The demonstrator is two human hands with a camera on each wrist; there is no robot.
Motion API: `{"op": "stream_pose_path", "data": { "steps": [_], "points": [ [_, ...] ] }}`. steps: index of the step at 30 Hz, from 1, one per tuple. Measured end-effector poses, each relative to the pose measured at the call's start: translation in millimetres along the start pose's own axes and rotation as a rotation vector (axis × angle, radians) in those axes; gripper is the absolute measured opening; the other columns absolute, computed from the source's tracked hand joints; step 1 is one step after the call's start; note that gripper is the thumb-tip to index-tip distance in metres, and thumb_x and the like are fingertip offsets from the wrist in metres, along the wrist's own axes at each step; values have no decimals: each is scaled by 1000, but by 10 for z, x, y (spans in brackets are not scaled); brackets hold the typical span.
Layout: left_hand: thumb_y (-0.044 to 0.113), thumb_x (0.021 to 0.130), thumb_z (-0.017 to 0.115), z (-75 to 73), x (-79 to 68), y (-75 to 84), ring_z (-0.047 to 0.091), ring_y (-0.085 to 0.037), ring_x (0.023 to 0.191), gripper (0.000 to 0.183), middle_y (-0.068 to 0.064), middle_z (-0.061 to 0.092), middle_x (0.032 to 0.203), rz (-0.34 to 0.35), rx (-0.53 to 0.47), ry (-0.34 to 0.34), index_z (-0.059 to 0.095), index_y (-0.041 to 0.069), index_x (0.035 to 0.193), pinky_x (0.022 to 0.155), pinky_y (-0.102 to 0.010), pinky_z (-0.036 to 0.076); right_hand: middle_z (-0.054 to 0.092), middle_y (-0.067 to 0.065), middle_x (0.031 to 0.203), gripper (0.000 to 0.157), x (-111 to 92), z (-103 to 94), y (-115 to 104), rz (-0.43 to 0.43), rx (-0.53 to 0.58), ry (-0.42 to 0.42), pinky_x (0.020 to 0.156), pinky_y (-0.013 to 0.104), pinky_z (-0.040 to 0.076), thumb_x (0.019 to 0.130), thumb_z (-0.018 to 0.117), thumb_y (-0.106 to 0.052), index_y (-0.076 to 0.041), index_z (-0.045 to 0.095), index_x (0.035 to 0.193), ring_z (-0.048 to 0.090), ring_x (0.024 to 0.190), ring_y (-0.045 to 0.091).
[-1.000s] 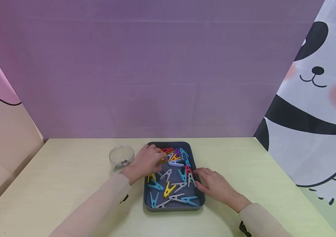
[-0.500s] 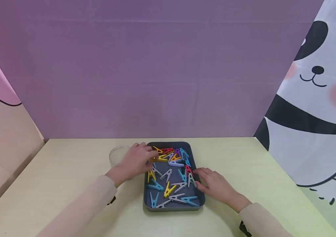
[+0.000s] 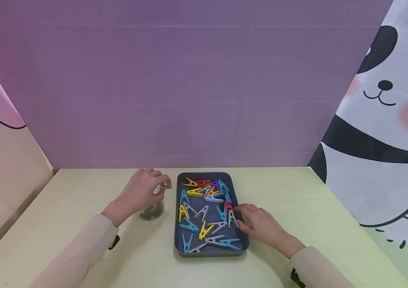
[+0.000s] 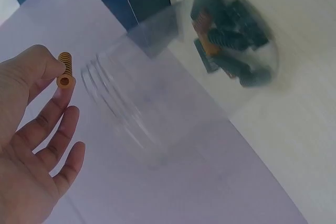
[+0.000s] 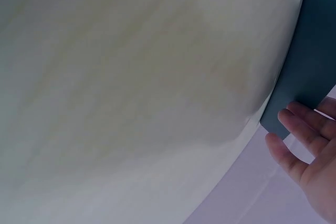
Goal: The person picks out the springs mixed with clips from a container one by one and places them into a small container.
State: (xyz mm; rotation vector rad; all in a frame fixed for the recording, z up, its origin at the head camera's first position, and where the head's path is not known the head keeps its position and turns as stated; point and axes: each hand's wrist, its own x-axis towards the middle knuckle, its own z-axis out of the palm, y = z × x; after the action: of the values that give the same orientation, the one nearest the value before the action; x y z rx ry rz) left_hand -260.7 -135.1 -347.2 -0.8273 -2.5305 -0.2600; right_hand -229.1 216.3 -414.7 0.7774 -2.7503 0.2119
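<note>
Pale table [image 3: 290, 200], left hand [image 3: 139, 193] (with spring [image 4: 66, 71])

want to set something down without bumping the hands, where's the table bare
The table is bare left of the left hand and the jar, and right of the tray, beyond the right hand. A narrower bare strip runs between jar and tray. It is crowded inside the tray: clips lie scattered throughout, packed closest near its far right corner.

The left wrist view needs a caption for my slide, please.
Left hand pinching an orange coil spring near the mouth of a transparent cylindrical jar containing short dark and orange pieces.
</note>
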Motion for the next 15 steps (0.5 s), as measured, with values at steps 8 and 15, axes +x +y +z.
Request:
{"op": "stream_pose_path", "data": {
  "steps": [8, 15],
  "points": [
    [15, 74, 67, -54, -113, -178, 52, -16, 82, 16, 10, 63, 78, -27, -18, 43, 66, 22, 88, 77, -36, 41, 61, 8, 114, 37, -10, 13, 8, -9, -9, 7, 85, 40, 49, 84, 60, -27, -7, 58, 115, 60, 101, 24],
    [13, 74, 65, -23, -175, -252, 50, -15, 77, 19, 11, 63, 78, -76, -36, 21, 66, 21, 90, 71, -36, 41, 61, 8, 114, 37, -10, -5, -15, 8, -10, -7, 85, 39, 49, 84, 60, -28, -7, 58, 115, 61, 100, 23]
  ]
}}
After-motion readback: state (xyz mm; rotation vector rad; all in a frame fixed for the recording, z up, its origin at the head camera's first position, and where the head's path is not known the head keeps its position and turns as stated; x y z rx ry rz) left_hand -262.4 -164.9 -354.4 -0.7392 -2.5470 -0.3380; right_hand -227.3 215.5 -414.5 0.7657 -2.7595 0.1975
